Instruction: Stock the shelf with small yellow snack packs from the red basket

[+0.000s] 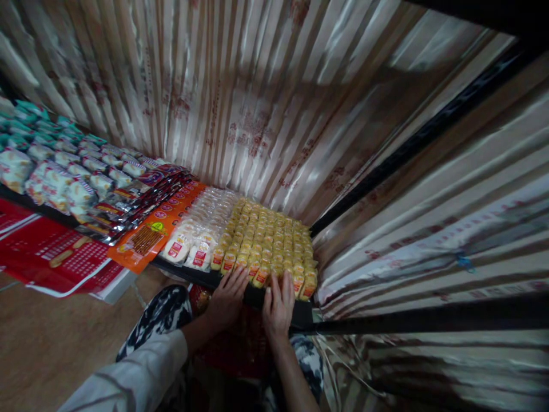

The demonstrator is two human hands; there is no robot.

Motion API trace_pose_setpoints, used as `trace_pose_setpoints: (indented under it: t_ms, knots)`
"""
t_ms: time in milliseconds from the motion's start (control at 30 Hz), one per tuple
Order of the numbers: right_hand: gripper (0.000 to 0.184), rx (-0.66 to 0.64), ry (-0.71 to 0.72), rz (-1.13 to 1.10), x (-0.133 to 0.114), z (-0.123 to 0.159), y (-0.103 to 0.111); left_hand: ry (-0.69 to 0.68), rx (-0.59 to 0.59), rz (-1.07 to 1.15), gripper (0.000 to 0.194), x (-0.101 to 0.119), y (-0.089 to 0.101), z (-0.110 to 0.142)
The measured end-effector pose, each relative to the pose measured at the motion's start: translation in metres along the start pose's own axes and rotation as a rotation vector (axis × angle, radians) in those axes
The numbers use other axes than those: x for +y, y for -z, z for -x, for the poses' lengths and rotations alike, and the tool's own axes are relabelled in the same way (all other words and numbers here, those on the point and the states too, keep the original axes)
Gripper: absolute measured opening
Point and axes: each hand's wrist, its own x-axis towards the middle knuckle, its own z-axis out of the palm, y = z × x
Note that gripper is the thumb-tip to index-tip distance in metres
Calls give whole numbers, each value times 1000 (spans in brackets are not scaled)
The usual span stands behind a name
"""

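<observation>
Curtain: pleated cloth (257,74), beige with brown stripes and reddish floral prints, hanging in glossy folds behind the shelf's back edge and past its right end.
Floor: tan tiles (51,343) with pale joints, beyond the shelf's front edge on the left.
Shelf: long, narrow and black (302,313), a dark straight bar (420,137) slanting up near its back right corner.
White-and-teal packets: plump, crinkled wrappers (92,163) in rows toward the shelf's left end.
Red package: smooth printed surface (55,246) with white lines and dots, below the front edge on the left.
Yellow packets: the pieces in hand, small, rounded, shiny wrappers (266,240) in tight rows forming a block at the shelf's right end, from back edge to front.
White packets: pale, pillow-like, clear film (199,243), just left of the yellow block.
Orange packets: flat and overlapping (141,243), stick-shaped snacks pictured on the nearest, which juts over the front edge.
Dark packets: glossy, flat foil (128,200) layered left of the orange.
Right hand: (278,309) unclenched, fingers extended against the yellow front row near the front right corner.
Left hand: (227,303) likewise unclenched, fingertips against the same row, farther left along the front edge.
</observation>
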Motion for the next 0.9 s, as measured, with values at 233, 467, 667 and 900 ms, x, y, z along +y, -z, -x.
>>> trace_pose_setpoints:
  t_ms: [233, 467, 667, 900]
  knots:
    - [43, -126, 29, -122, -37, -35, -12, -81, -6, 73, 50, -20, 3, -3]
    - [41, -248, 126, -158, -56, -37, -22, -9, 106, 76, 47, -30, 5, 16]
    - [42, -306, 169, -123, -69, -47, -29, 82, 152, 40, 51, -38, 0, 23]
    - [49, -460, 183, -24, -85, -100, -42, 126, 151, 3, 50, -39, -8, 17]
